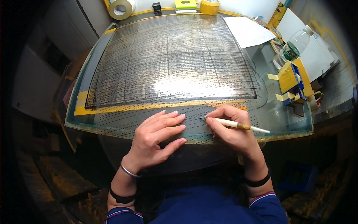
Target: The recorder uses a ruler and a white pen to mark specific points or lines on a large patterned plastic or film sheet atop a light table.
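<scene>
A large clear film [123,121] printed with rows of small dark marks covers the glass tabletop and reaches its front edge. My left hand [156,136] lies flat on the film's near part, fingers stretched out toward the right. My right hand [233,128] pinches a slim white pen-like tool [228,122] with a brownish band and a pale tapered back end. Its tip rests at or just above the film, to the right of my left fingertips; I cannot tell whether they touch. A dark-lined grid sheet [128,67] shows beneath the film.
Yellow tape [80,103] borders the grid's left and near sides. At the right stand a yellow-and-blue tape dispenser [289,80], a clear plastic bottle [296,44] and white paper [248,31]. A tape roll [121,9] and a yellow tub [210,6] sit along the back.
</scene>
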A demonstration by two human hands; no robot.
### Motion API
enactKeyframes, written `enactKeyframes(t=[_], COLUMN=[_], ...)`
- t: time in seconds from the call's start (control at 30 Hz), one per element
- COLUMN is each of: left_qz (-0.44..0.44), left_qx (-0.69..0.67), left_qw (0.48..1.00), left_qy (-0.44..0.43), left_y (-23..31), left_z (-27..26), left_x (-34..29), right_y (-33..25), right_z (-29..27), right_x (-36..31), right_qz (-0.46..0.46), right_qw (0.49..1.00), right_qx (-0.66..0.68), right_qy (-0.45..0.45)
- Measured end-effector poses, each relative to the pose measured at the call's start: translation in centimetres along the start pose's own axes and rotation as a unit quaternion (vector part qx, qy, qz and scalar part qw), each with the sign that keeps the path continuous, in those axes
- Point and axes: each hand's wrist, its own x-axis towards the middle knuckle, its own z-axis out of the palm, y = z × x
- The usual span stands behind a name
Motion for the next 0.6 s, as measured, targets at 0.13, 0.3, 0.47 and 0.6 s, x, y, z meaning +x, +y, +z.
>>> enactKeyframes(t=[0.13,0.3,0.47,0.6], left_qz=[0.0,0.001,0.001,0.001], left_qx=[0.004,0.002,0.004,0.005], left_qw=[1.0,1.0,1.0,1.0], left_qy=[0.001,0.003,0.005,0.002], left_y=[-0.06,0.02,0.01,0.05], left_z=[-0.04,-0.02,-0.07,-0.08], left_x=[-0.12,0.02,-0.12,0.05], right_y=[-0.05,-0.17,-0.31,-0.24], right_z=[-0.31,-0.05,-0.33,-0.21], right_x=[-0.06,-0.02,0.02,0.07], right_qz=[-0.018,0.003,-0.002,0.01], right_qw=[0.999,1.0,1.0,1.0], right_qx=[-0.016,0.003,0.001,0.003], right_qy=[-0.031,0.0,-0.02,-0.009])
